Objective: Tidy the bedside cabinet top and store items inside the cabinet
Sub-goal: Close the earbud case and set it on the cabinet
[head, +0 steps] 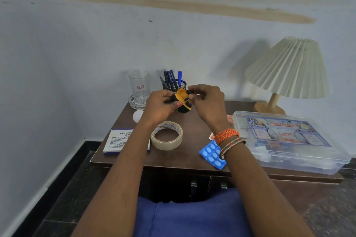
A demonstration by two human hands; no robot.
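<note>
Holding a small black-and-yellow object (182, 100) up above the back of the brown cabinet top (192, 152), just in front of the mesh pen holder (174, 84). Left hand (160, 107) curled round its left side, thumb underneath. Right hand (207, 100) pinching its right edge with bent fingers. Both forearms reaching forward, wrists raised. Below the hands, lying flat: tape roll (166, 137), blue pill strip (212, 154).

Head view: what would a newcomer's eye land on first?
Both hands, raised mid-frame above the cabinet top: left hand and right hand grip a small black-and-yellow object. Next, the clear first aid box on the right, in front of the pleated lamp. A bright blue pill strip lies near the front edge.
</note>
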